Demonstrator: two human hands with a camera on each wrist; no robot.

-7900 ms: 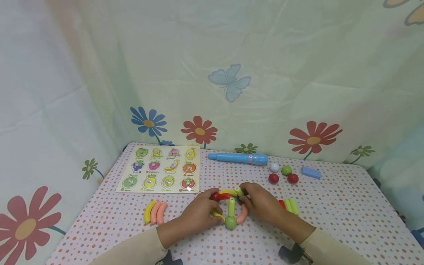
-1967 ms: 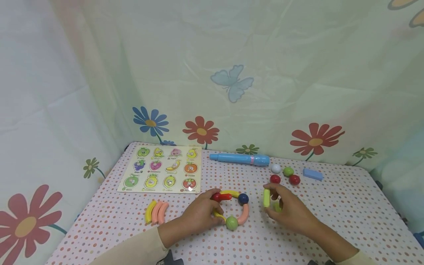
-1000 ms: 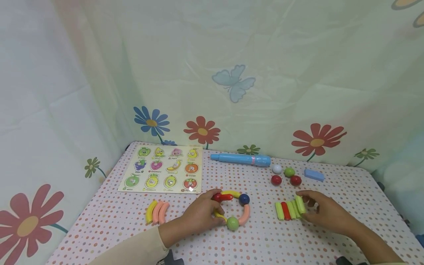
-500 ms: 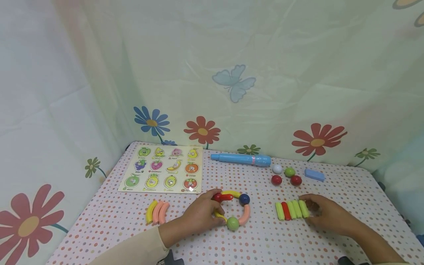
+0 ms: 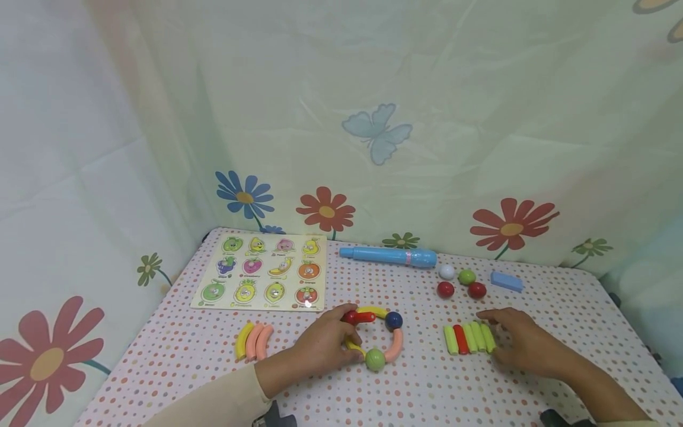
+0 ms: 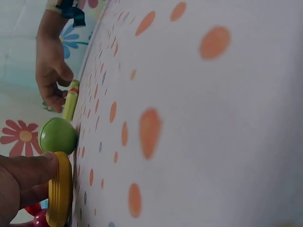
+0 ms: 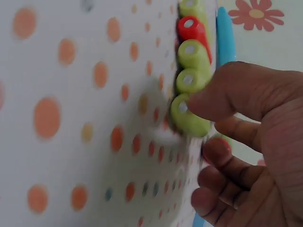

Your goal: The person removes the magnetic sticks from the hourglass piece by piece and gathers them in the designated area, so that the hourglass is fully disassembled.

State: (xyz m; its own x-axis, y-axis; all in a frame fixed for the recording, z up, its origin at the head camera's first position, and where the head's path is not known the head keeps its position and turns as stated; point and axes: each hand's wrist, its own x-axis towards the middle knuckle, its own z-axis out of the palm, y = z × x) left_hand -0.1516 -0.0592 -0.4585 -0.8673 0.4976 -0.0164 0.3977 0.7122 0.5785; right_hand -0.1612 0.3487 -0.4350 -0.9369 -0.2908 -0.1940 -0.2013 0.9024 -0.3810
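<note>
Pink, yellow, green, red and dark blue pieces make up a ring [image 5: 395, 343] lying on the spotted tablecloth [image 5: 325, 403] before us. We see the left hand [image 5: 324, 341] gripping its left side, thumb pressed to a yellow curved stick [image 6: 60, 194], fingers bent toward a red ball [image 5: 349, 318]. On that ball sits a short red stick [image 5: 366, 317]. Following the ring round, we meet a dark blue ball [image 5: 393, 321], a pink curve and a green ball [image 5: 375, 359], the part nearest us.

Well to the right, the right hand [image 5: 528, 341] is beside a row of straight sticks [image 5: 469, 338], four green and one red. Its fingers are parted and loosely bent; in the right wrist view the thumb overlaps the endmost green stick [image 7: 191, 120], and we cannot tell whether they touch.

Farther left we find three loose curved sticks [image 5: 254, 342]. Behind lie a fruit board [image 5: 267, 257], a blue tube [image 5: 389, 255], four loose balls [image 5: 445, 290] and a blue block [image 5: 506, 281].
</note>
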